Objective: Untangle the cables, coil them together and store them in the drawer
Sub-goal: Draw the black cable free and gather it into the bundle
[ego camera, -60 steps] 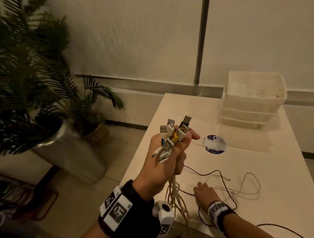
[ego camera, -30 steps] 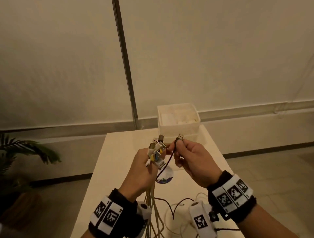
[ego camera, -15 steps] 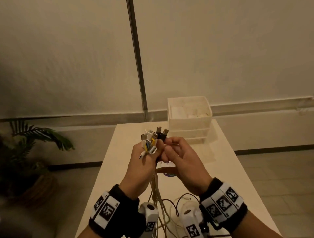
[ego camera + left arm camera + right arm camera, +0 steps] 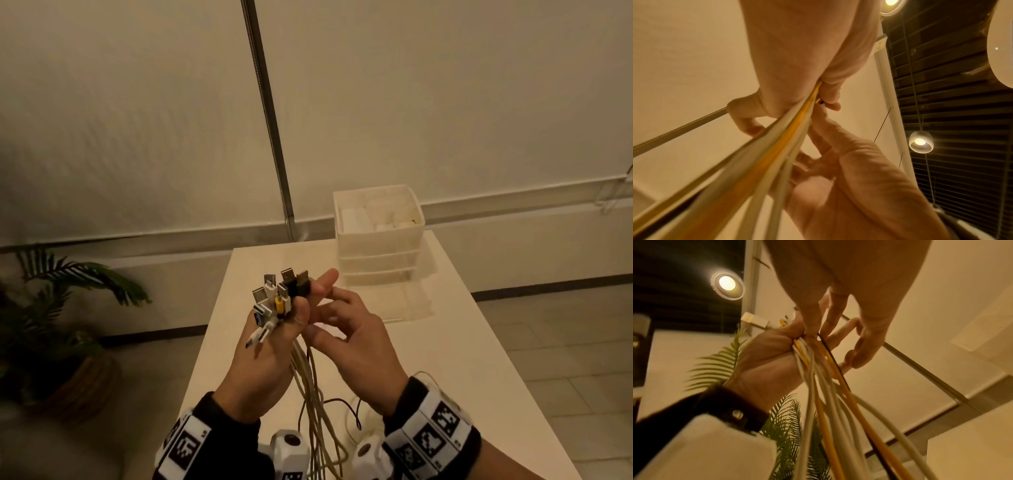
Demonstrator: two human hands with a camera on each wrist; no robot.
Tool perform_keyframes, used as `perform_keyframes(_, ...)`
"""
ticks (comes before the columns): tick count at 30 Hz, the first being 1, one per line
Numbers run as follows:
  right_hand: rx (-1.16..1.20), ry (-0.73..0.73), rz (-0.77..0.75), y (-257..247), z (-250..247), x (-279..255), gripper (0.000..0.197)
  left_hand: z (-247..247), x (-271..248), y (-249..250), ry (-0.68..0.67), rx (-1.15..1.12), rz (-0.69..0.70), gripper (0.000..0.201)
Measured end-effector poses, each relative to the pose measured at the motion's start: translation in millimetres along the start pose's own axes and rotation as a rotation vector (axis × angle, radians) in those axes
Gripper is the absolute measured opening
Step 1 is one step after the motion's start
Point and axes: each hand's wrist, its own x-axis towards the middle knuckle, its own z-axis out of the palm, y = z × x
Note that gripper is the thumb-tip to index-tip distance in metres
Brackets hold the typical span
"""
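Hands meet above the pale rectangular counter [image 4: 428,349] in the head view. Half a second ago the right hand [image 4: 356,346] pinched a black plug against the bunch; now its fingers are loosely spread and hold nothing, the forefinger tip touching the two black plugs. The left hand [image 4: 263,353] still grips the bundle of white, yellow and black cables [image 4: 310,387] in a curled fist, plugs fanned upward out of it. About nine plugs show, though some overlap and the count is unsure. Cable lengths hang down between the wrists; their lower ends are cut off by the frame edge, and one thin black loop lies on the counter just below the right hand. One white plastic stacked drawer unit [image 4: 378,240] stands beyond the hands, well apart. One potted green palm [image 4: 68,284] stands on the floor to the left of the left hand.

From the left wrist, the left hand [image 4: 807,53] is closed round the cables [image 4: 777,154], which are blurred near the lens; the right hand [image 4: 859,186] lies open below it. Two ceiling lamps show.

From the right wrist, the left hand [image 4: 768,356] clamps the cables [image 4: 828,394] and the right hand [image 4: 849,280] hangs over them with relaxed fingers. How many cables there are cannot be told.
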Motion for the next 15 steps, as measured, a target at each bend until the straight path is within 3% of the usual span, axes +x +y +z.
perform_keyframes(2,-0.078,0.038,-0.046,-2.4,0.5,-0.4,0.008,-1.5,-1.3,-5.2,0.048,-0.061,-0.020,0.051)
perform_keyframes(4,-0.117,-0.010,-0.054,-6.2,-4.0,0.8,0.005,-2.5,-2.6,-11.7,0.126,0.032,0.015,0.051)
perform_keyframes(7,-0.172,-0.137,-0.065,-13.6,-11.7,-0.3,0.009,2.3,-6.3,-7.8,0.280,0.136,0.137,0.034)
perform_keyframes(9,-0.129,-0.312,-0.018,-17.8,-16.1,-1.7,0.011,3.5,-7.0,-0.7,0.287,0.101,0.226,0.032)
perform_keyframes(12,-0.008,-0.610,0.203,-6.1,-27.7,-5.6,0.033,-13.2,-1.3,6.6,0.301,-0.096,0.279,0.035)
perform_keyframes(15,0.137,-0.648,0.336,2.4,-38.5,-5.1,0.034,-37.6,2.4,13.4,0.305,-0.433,0.137,0.038)
